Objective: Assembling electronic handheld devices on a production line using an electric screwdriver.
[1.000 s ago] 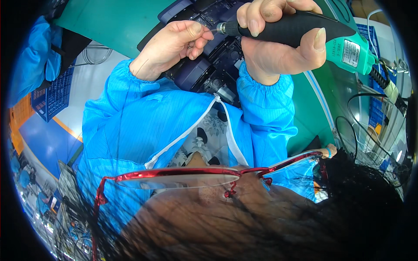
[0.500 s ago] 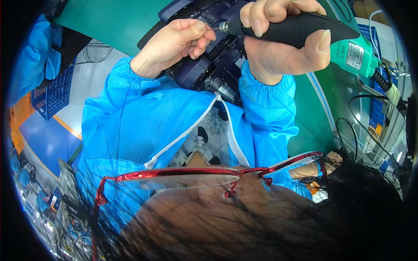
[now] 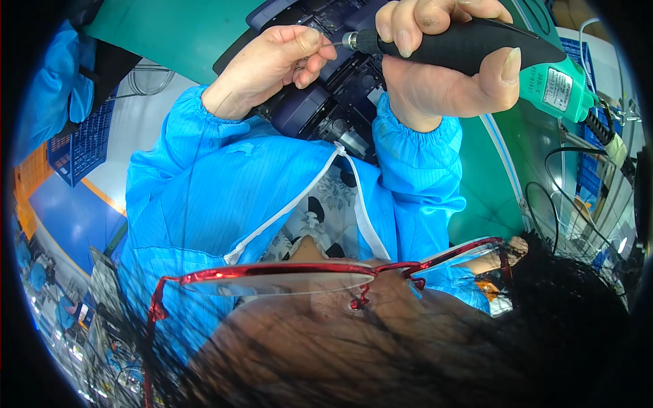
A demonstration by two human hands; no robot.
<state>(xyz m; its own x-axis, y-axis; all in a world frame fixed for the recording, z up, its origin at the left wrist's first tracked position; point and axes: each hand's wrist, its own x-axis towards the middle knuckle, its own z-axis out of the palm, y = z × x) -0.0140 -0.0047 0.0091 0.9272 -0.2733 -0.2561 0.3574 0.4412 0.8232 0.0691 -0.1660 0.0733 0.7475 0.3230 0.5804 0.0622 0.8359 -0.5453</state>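
Note:
My right hand [image 3: 442, 85] is wrapped round an electric screwdriver [image 3: 452, 51] with a black grip and a green rear end. The tool lies nearly level, its metal collar and thin bit [image 3: 339, 44] pointing left. With thumb and forefinger pinched, my left hand [image 3: 272, 61] is closed at the tip of that bit. Any small screw there is hidden by the fingers. Beneath both hands sits a dark purple and black device [image 3: 306, 112] with exposed mechanical parts, partly covered by my hands and sleeves.
The device rests on a green work mat [image 3: 170, 30]. A black coiled cord [image 3: 600, 128] leaves the screwdriver's rear at the right, near other loose cables [image 3: 547, 163]. Blue crates [image 3: 85, 146] stand at left, beside a blue garment [image 3: 51, 88].
Almost nothing differs. My left hand has risen very slightly at the bit, and the screwdriver's rear end has shifted a touch to the right.

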